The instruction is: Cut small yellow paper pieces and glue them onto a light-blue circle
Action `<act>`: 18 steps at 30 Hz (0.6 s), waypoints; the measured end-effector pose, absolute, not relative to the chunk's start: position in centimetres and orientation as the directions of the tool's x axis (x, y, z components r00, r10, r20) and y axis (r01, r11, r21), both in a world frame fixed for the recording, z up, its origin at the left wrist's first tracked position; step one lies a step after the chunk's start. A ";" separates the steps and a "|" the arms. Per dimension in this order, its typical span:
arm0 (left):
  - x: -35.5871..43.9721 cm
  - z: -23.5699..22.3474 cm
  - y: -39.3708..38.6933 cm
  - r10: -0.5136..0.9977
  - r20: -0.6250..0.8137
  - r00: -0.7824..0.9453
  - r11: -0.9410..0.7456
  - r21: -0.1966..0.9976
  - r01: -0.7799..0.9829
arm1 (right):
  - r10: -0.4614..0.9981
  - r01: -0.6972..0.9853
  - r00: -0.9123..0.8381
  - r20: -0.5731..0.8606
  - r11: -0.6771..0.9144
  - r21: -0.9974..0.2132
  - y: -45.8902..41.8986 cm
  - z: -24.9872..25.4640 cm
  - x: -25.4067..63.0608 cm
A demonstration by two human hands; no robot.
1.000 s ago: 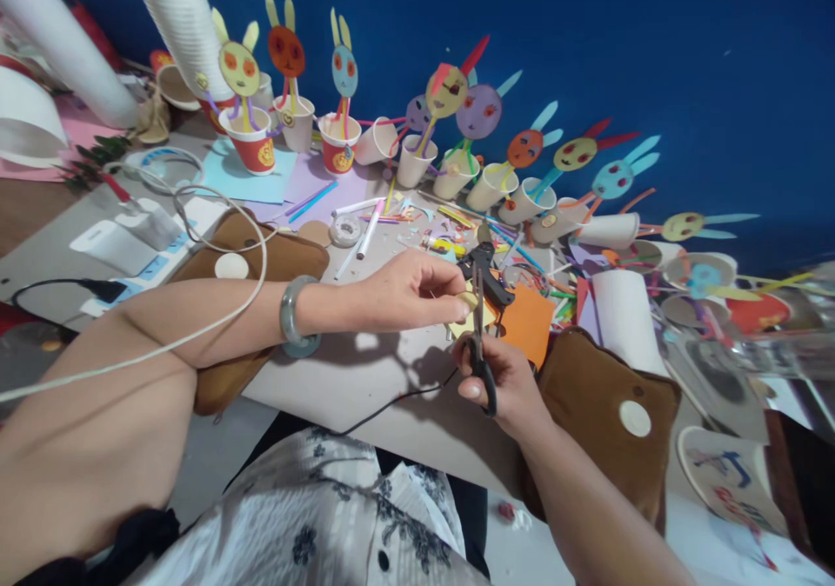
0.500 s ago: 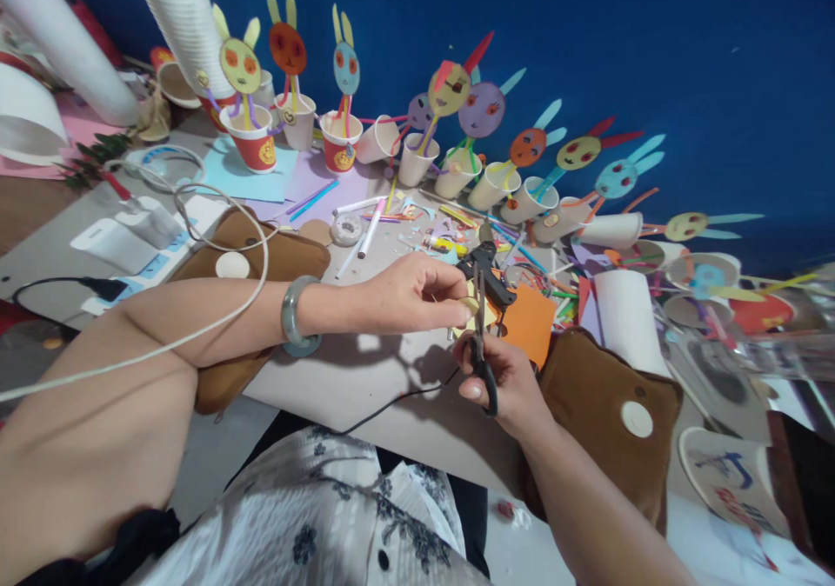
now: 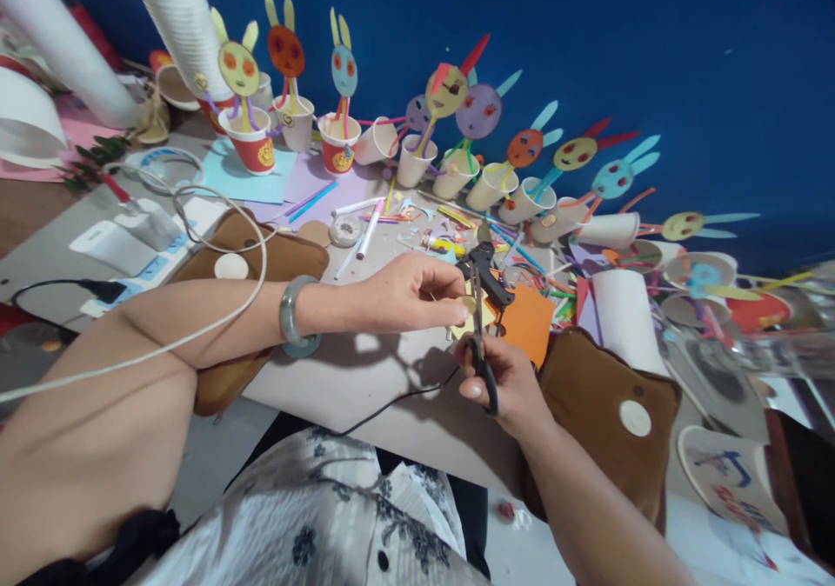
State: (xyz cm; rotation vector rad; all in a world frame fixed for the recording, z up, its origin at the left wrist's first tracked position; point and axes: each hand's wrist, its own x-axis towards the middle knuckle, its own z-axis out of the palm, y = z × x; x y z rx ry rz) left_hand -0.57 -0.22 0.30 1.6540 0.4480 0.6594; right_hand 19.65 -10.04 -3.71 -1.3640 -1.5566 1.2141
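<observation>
- The left hand (image 3: 417, 295) is pinched closed, thumb against fingers, on a small yellowish piece (image 3: 469, 305).
- That piece sits right at the scissor blades; whether they touch it is hard to tell.
- The right hand (image 3: 502, 382) grips the black-handled scissors (image 3: 488, 386), fingers curled at the loops, blades pointing away from the body.
- Red paper cups (image 3: 251, 147) bear a round gold emblem, its details too small to read.
- A white cup (image 3: 731, 473) at right shows blue and red marks, not legible.
</observation>
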 end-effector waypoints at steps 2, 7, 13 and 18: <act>-0.6 0.3 -0.2 0.626 0.177 0.759 -0.188 0.979 -0.073 | 0.981 0.298 -0.181 -0.064 -0.007 -0.954 -10.1 -3.7 19.7; -0.5 0.3 -0.1 0.629 0.177 0.757 -0.195 0.979 -0.067 | 0.984 0.305 -0.163 -0.068 -0.015 -0.952 -10.1 -3.6 19.6; -0.6 0.5 -0.1 0.644 0.165 0.747 -0.185 0.981 -0.057 | 0.985 0.301 -0.164 -0.061 -0.009 -0.954 -10.1 -3.7 19.7; -0.6 0.5 0.0 0.650 0.166 0.741 -0.179 0.982 -0.062 | 0.986 0.298 -0.159 -0.048 0.001 -0.955 -10.1 -3.7 19.6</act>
